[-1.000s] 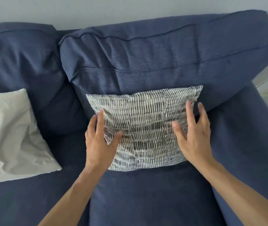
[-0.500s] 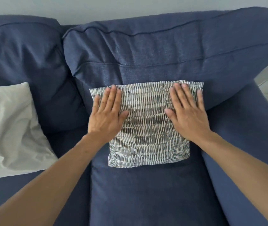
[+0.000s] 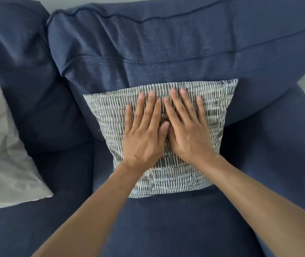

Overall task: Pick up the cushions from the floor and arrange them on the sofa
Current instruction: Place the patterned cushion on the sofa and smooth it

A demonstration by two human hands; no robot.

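Hands drawn together — left hand (image 3: pixel 144 140), right hand (image 3: pixel 188 134), flat on patterned cushion (image 3: pixel 166 177)

— Any words, labels or numbers to read here?

— None. The patterned cushion (image 3: pixel 166 175) carries only rows of short pale dashes on grey, a woven-looking print and not lettering.

— A tag or brand on the sofa (image 3: pixel 166 43)?

— Plain dark blue cloth with seams; no tag, no mark shows on it.

— And the pale cushion (image 3: pixel 5 154) at the left?

— Bare, creased fabric, nothing printed on the side that shows.
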